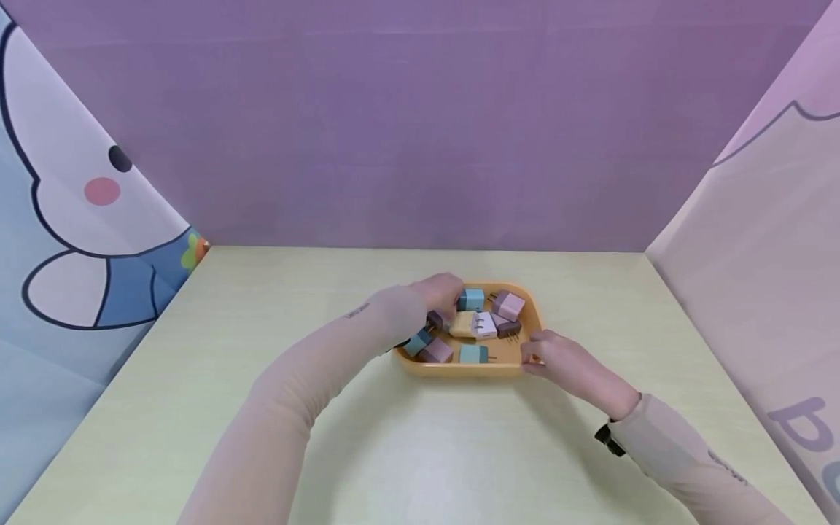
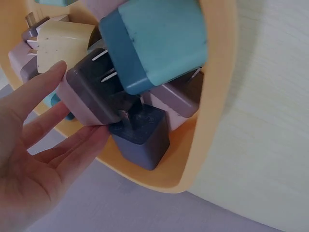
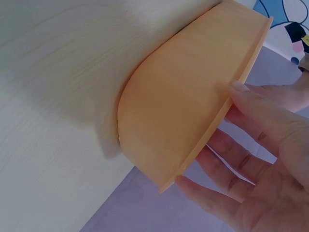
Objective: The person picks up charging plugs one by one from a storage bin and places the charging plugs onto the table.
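An orange tray (image 1: pixel 459 370) holds several plug chargers in teal, pink, yellow and white. My left hand (image 1: pixel 441 292) reaches over its far left side. In the left wrist view, that hand's thumb and fingers pinch a pink charger (image 2: pixel 88 99) with a dark prong face. Close around it lie a teal charger (image 2: pixel 169 41), a dark charger (image 2: pixel 149 142) and a yellow charger (image 2: pixel 63 46). My right hand (image 1: pixel 561 361) grips the tray at its near right corner. From the right wrist, the thumb presses outside the rim and the other fingers reach inside.
The tray stands on a pale wood-grain table (image 1: pixel 420 452). Behind it rises a purple backdrop (image 1: pixel 420 131). Printed cloth panels close off the left side (image 1: pixel 72 292) and the right side (image 1: pixel 755 277).
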The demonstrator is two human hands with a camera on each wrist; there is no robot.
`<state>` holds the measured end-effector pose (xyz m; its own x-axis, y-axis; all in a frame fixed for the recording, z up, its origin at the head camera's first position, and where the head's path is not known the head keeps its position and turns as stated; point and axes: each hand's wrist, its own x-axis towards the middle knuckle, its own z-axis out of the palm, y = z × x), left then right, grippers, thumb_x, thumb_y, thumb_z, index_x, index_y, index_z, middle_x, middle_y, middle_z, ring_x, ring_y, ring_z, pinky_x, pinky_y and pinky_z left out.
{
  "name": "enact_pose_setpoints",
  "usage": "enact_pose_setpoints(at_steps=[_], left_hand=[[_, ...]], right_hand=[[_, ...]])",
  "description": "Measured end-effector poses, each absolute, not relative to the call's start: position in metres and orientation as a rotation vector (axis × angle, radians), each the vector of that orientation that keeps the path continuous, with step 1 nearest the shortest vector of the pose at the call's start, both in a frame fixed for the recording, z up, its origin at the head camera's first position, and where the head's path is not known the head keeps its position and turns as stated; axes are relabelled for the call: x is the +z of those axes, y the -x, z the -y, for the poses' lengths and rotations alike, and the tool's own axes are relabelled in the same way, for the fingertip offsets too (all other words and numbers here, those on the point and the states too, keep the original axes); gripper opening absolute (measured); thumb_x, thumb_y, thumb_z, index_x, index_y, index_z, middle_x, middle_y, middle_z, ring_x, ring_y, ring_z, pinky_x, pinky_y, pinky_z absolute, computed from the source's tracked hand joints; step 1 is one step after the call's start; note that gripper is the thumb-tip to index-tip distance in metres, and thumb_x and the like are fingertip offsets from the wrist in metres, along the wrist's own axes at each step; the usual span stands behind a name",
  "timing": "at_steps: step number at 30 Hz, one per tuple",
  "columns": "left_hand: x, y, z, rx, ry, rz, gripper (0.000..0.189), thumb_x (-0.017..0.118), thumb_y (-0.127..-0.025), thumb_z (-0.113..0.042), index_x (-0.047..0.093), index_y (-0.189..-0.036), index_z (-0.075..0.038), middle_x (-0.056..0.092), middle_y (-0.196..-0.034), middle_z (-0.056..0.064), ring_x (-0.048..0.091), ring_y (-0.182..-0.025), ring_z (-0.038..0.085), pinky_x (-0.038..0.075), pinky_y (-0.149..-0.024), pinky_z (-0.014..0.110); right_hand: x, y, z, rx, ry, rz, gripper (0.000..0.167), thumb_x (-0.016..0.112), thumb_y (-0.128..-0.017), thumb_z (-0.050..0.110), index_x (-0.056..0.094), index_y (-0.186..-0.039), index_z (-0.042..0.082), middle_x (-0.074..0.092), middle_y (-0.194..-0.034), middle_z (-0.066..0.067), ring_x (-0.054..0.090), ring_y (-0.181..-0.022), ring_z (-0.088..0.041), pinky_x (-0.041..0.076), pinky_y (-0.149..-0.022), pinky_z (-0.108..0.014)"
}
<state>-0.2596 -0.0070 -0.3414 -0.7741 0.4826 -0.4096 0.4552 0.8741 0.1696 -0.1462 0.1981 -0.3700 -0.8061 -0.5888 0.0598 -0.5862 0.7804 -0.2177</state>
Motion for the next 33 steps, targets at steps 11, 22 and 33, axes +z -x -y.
enact_pose_setpoints(at_steps=[11, 22, 33], left_hand=[[-0.338, 0.262, 0.006, 0.134, -0.681, -2.619, 0.014, 0.06, -0.081, -0.009, 0.053, -0.093, -0.007, 0.053, -0.086, 0.004, 0.045, -0.074, 0.016, 0.037, -0.061, 0.024], [-0.313, 0.261, 0.016, 0.236, -0.696, -2.647, 0.016, 0.057, -0.082, -0.007, 0.045, -0.071, -0.009, 0.041, -0.064, 0.001, 0.037, -0.058, 0.013, 0.033, -0.057, 0.024], [-0.292, 0.267, 0.044, 0.362, -0.526, -2.717, 0.031, 0.055, -0.078, 0.0, 0.037, -0.055, -0.009, 0.031, -0.05, 0.001, 0.034, -0.044, 0.013, 0.032, -0.045, 0.023]], right_hand=[[-0.368, 0.148, -0.196, -0.351, 0.993, -2.964, 0.009, 0.07, -0.073, 0.01, 0.061, -0.072, 0.013, 0.05, -0.069, 0.005, 0.041, -0.06, -0.007, 0.04, -0.054, -0.022], [-0.368, 0.15, -0.198, -0.342, 0.99, -2.958, 0.009, 0.07, -0.073, 0.01, 0.062, -0.071, 0.013, 0.049, -0.069, 0.005, 0.041, -0.06, -0.007, 0.04, -0.054, -0.022], [-0.369, 0.151, -0.198, -0.342, 0.978, -2.957, 0.01, 0.07, -0.073, 0.01, 0.061, -0.071, 0.013, 0.048, -0.069, 0.006, 0.041, -0.06, -0.007, 0.039, -0.054, -0.021]])
